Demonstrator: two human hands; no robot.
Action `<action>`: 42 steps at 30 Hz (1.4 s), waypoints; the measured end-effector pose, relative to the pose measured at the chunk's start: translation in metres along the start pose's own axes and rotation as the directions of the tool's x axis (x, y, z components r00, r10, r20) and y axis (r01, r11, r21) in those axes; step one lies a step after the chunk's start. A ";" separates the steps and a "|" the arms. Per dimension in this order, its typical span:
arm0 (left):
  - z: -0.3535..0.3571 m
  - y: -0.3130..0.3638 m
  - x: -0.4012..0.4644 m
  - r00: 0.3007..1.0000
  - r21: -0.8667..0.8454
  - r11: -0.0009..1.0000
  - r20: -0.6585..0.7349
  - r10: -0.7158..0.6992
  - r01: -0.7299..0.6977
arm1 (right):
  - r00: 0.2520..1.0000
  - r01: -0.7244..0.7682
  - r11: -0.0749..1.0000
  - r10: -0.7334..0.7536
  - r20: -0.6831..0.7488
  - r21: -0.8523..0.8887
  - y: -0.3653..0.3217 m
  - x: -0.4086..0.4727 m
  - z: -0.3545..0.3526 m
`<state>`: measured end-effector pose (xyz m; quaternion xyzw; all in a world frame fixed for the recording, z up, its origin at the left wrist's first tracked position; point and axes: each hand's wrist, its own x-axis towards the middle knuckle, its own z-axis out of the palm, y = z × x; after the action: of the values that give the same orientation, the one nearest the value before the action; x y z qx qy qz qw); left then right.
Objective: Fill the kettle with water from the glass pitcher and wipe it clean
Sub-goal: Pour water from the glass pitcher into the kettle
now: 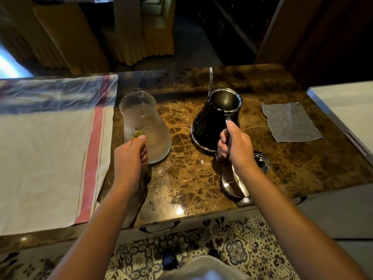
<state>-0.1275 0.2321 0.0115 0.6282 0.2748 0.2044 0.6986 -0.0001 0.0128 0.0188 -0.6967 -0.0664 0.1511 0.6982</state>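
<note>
A textured glass pitcher [144, 124] with water in it stands on the brown marble counter [185, 178]. My left hand [130, 156] grips its yellowish handle at the near side. To the right stands a black gooseneck kettle [212, 118], lid off, its thin spout pointing away. My right hand [235, 146] is curled round the kettle's black handle. The kettle's lid [261, 160] lies on the counter just right of that hand. A grey wiping cloth [289, 122] lies flat further right.
A metal kettle base [234, 184] sits near the counter's front edge under my right forearm. A white cloth with red stripes [50, 154] covers the counter's left part. A white surface [351, 102] adjoins on the right. Patterned floor tiles lie below.
</note>
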 end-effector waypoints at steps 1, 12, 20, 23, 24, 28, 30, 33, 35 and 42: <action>0.002 0.002 0.001 1.000 -0.003 1.000 -0.011 -0.024 0.024 | 1.000 0.002 1.000 -0.002 0.018 -0.005 0.000 0.000 -0.001; 0.017 0.001 0.003 0.967 0.000 0.998 -0.248 0.058 -0.060 | 0.971 -0.025 1.000 0.023 0.238 0.009 0.006 0.014 -0.020; 0.029 -0.004 -0.003 0.939 0.148 0.973 -0.271 0.212 -0.177 | 0.968 -0.006 0.999 -0.003 0.253 0.037 0.011 0.016 -0.020; 0.029 0.002 -0.006 0.951 0.138 0.975 -0.234 0.201 -0.172 | 0.971 -0.005 0.998 -0.010 0.240 0.063 0.010 0.015 -0.019; 0.030 0.004 -0.006 0.955 0.132 0.977 -0.225 0.193 -0.166 | 0.971 -0.003 0.998 -0.013 0.237 0.067 0.010 0.015 -0.019; 0.029 0.015 -0.004 0.977 0.035 0.991 -0.167 0.134 -0.129 | 0.975 -0.002 0.997 -0.015 0.221 0.077 0.012 0.015 -0.017; 0.029 0.023 0.000 0.986 -0.011 0.993 -0.120 0.118 -0.121 | 0.976 -0.011 0.997 -0.007 0.218 0.081 0.011 0.015 -0.017; 0.024 0.038 0.004 0.984 0.038 0.986 -0.062 0.164 -0.162 | 0.974 -0.018 0.996 -0.002 0.228 0.089 0.010 0.014 -0.017; 0.021 0.048 0.006 0.970 0.153 0.958 0.005 0.243 -0.241 | 0.972 -0.009 0.998 -0.007 0.237 0.065 0.011 0.015 -0.018; 0.021 0.080 0.015 0.962 0.158 0.956 0.156 0.222 -0.247 | 0.976 0.023 0.999 -0.033 0.216 0.049 0.014 0.015 -0.017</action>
<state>-0.0978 0.2355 0.0903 0.7281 0.1668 0.2174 0.6283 0.0173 0.0007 0.0033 -0.6588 -0.1482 0.2177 0.7048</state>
